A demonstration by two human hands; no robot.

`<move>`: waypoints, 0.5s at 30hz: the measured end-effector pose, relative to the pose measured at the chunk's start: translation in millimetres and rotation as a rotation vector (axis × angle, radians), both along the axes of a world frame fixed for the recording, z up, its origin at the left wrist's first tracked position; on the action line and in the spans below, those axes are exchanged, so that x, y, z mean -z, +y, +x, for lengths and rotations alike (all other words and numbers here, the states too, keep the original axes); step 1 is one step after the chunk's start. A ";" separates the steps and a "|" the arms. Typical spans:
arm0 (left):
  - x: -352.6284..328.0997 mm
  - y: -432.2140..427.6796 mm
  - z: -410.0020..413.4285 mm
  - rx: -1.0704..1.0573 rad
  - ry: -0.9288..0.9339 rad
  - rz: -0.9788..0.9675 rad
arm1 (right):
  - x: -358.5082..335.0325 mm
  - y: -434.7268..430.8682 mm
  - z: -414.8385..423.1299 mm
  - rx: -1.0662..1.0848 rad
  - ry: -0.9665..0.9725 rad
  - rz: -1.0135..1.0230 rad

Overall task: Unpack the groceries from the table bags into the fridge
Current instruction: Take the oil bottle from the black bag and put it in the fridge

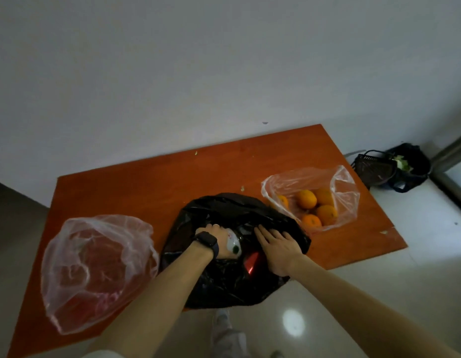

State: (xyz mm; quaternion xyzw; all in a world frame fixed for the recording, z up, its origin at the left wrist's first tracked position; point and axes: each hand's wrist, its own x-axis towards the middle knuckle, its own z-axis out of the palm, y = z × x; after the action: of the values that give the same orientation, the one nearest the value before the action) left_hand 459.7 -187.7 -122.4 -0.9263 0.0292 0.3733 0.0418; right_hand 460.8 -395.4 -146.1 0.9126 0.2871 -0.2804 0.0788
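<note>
An orange-brown table [151, 182] carries three bags. A black bag [224, 282] sits at its near edge. Left of the black bag lies a clear bag [95, 267]. Just right of it is a bag of oranges [345, 192], and behind it lie small green scraps [242, 188].

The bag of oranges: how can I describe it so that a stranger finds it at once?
On the orange-brown table, three plastic bags lie in a row. The bag of oranges is at the right end, next to the black bag. It alone holds round oranges; the other clear bag, at the left, shows something red.
</note>
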 end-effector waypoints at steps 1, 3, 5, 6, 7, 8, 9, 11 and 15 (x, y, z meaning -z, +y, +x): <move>6.2 1.9 2.7 0.022 -0.011 0.007 | 4.3 1.5 8.0 0.028 0.010 -0.021; 18.6 6.7 11.7 0.081 -0.040 0.032 | 11.0 7.6 25.5 0.084 0.025 -0.033; 25.4 7.5 17.4 0.132 -0.084 0.075 | 14.0 13.6 34.8 0.133 0.026 -0.008; 29.8 7.6 22.6 0.165 -0.108 0.094 | 17.6 18.3 38.1 0.166 0.021 0.011; 33.6 5.8 27.6 0.194 -0.131 0.102 | 21.3 22.5 40.6 0.205 0.004 0.037; 37.9 2.9 31.7 0.215 -0.148 0.094 | 24.6 26.1 41.3 0.246 -0.017 0.068; 41.7 -0.8 35.2 0.222 -0.152 0.073 | 26.9 29.4 41.9 0.284 -0.038 0.100; 48.1 -8.6 41.0 0.229 -0.146 0.041 | 30.4 32.1 43.9 0.336 -0.063 0.150; 54.8 -18.1 47.7 0.195 -0.112 0.001 | 33.7 30.2 49.0 0.428 -0.090 0.226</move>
State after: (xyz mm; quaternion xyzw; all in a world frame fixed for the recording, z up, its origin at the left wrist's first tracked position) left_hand 507.4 -205.8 -177.3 -0.9384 0.1169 0.3152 0.0798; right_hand 509.8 -365.2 -179.8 0.9672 0.1127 -0.2157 -0.0721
